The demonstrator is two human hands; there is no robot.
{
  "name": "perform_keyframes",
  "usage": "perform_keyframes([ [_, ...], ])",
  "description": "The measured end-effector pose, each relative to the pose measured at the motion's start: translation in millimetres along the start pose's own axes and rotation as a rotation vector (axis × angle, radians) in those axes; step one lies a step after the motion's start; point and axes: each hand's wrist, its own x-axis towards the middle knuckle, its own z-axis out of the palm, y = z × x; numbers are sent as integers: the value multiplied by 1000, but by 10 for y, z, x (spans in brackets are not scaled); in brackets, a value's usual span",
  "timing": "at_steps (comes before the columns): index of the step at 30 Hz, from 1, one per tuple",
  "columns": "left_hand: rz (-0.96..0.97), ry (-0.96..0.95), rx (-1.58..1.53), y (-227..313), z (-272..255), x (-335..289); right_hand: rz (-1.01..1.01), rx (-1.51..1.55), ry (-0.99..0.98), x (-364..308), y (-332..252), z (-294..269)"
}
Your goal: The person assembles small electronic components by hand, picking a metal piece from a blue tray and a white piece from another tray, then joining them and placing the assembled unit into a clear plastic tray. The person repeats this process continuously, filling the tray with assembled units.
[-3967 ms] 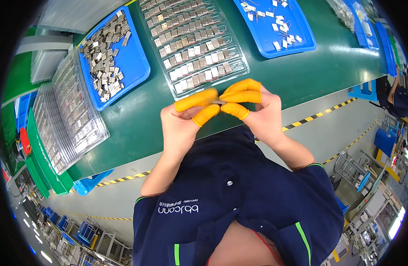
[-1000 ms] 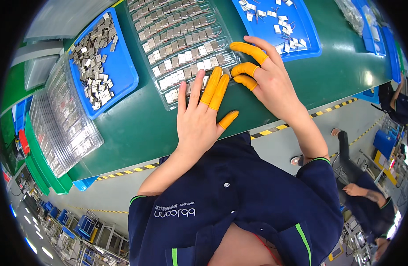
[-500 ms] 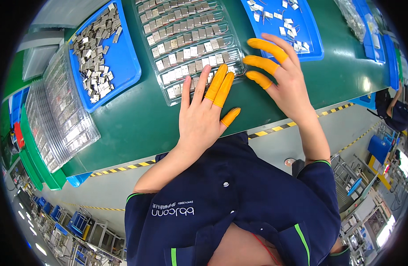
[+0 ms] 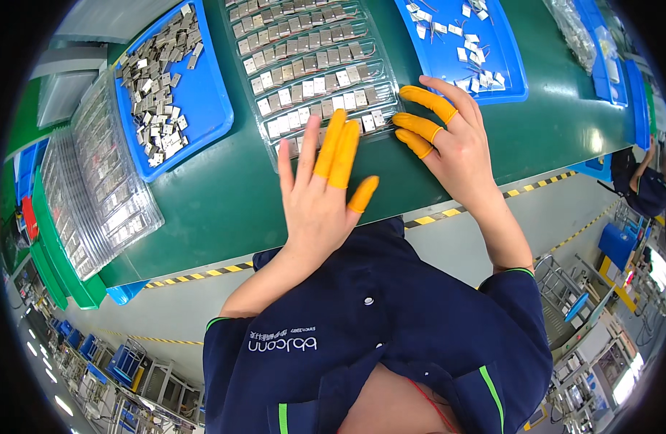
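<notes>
A clear plastic tray lies on the green table, filled with rows of small metal-cased rectangular parts, some with thin wires. Over its near end is my left hand, palm down and fingers spread. It partly hides the nearest row, and I cannot tell whether its fingertips touch the parts. At the tray's near right edge hovers my right hand, its fingers bent but apart, with nothing visible in them. Yellow finger cots cover several fingers and the thumb of each hand.
To the left, a blue tray holds a heap of similar metal parts. Another blue tray at the right has white parts with wires. Stacked clear trays lean at the table's left end. A person is at the far right.
My left hand has drawn back toward me and a little left, uncovering more parts. My right hand has come slightly nearer to me, and its fingers are a little more bent.
</notes>
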Motion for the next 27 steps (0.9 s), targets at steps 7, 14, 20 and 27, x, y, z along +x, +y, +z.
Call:
perform_keyframes([
  [7,-6,-58,-3,-68,-16,-100,-2,67,87,-24,-45,71],
  [14,52,-128,20,-31,25,-59,-48,53,104,-38,-57,161],
  [20,45,-133,28,-33,38,-59,-53,50,102,-36,-76,184],
  [27,39,-109,15,-19,30,-44,70,71,220,-43,-29,132],
])
